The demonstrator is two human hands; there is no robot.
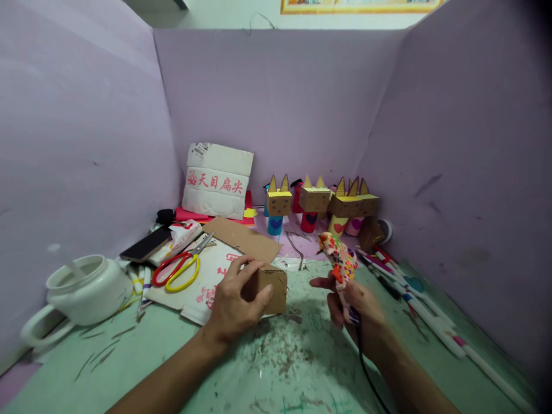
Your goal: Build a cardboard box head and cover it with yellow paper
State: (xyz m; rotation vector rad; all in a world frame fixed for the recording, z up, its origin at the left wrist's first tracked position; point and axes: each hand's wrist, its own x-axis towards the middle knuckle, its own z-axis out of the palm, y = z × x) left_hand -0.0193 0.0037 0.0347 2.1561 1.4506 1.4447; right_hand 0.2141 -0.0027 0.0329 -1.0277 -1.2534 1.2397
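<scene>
1. Centrally, the left hand (233,310) has its grip clamped on a cardboard box (271,290) on the desk (276,368).
2. Beside it, the right hand (357,307) has its grip closed around a patterned glue gun (342,261).
3. Scraps litter the green desk; scissors (181,267) lie to the left.
4. Purple partition walls (280,103) enclose it.

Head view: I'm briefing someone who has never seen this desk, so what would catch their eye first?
The hands at the centre: the left hand grips a small cardboard block on the green mat, and the right hand beside it holds a brightly patterned glue gun with a black cord. At the back stands a row of cardboard figures with pointed ears. Red-and-yellow scissors lie at the left.
</scene>
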